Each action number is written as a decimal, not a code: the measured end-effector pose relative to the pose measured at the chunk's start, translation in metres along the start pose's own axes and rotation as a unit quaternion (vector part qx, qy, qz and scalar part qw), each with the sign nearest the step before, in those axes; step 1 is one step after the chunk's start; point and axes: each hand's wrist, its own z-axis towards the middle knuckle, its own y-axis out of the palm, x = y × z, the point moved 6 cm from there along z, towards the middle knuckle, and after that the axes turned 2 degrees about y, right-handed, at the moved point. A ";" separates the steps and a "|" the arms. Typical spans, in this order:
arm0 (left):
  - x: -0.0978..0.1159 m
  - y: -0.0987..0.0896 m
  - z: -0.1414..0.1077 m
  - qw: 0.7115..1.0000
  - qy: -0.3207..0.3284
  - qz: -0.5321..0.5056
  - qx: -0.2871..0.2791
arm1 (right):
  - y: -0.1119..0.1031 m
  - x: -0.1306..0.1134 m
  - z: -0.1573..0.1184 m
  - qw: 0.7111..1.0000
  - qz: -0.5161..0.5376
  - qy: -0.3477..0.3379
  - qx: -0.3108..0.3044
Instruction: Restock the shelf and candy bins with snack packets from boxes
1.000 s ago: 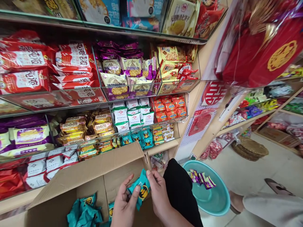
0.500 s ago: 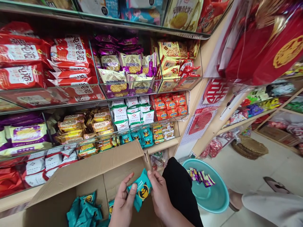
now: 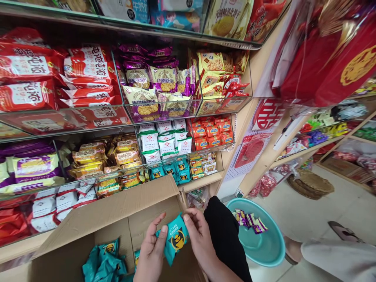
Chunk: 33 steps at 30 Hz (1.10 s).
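In the head view, your left hand gripped the left side of a teal packet under its thumb, and your right hand pinched the far right corner. The packet hung tilted between them, over the near right part of a cardboard box. Both holds looked to be on the margins, so the slick wrapper could well have slipped; a drop would probably have put it in the box, near the loose teal packets to the left. A hard pull from both sides could have split a seam, and too firm a thumb could have crushed whatever was inside. The raised flap stood beyond your hands, before the lower shelves — a forearm sent that way could have caught on it.

What the box rested on, you could not have told from there. Beyond it rose shelves with clear dividers, with red packets on the left and more teal ones low down, far of your hands. To the right, just beside a black-clad knee, a pale blue basin held small purple packets on a tiled floor. Farther off lay round woven pieces, and another person's foot stood near the basin — a careless step or knee could have nudged it.
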 end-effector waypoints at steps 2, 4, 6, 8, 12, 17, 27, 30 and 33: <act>0.002 -0.002 0.001 1.000 -0.001 -0.005 0.012 | -0.004 -0.022 -0.005 0.984 -0.126 -0.118 -0.046; 0.004 -0.004 0.002 1.000 -0.004 -0.010 0.020 | 0.002 -0.041 -0.014 0.924 -0.258 -0.245 -0.142; 0.007 -0.005 0.002 1.000 -0.007 -0.012 0.028 | 0.008 -0.050 -0.023 0.837 -0.367 -0.337 -0.228; 0.008 -0.003 0.003 0.999 -0.011 -0.014 0.031 | 0.010 -0.054 -0.027 0.775 -0.431 -0.389 -0.251; 0.016 0.007 0.005 1.000 -0.010 -0.004 0.002 | 0.006 -0.063 -0.024 0.735 -0.461 -0.451 -0.212; 0.055 0.005 0.012 0.974 0.084 0.207 -0.033 | -0.010 -0.066 -0.004 0.766 -0.406 -0.471 -0.163; 0.078 -0.056 0.089 0.740 0.130 0.658 -0.061 | -0.024 -0.031 0.112 0.772 -0.431 -0.465 -0.050; 0.072 -0.055 0.091 0.736 0.109 0.664 -0.073 | 0.001 -0.019 0.136 0.743 -0.458 -0.479 -0.096; 0.072 -0.054 0.088 0.730 0.117 0.672 -0.052 | 0.030 -0.007 0.155 0.701 -0.486 -0.503 -0.137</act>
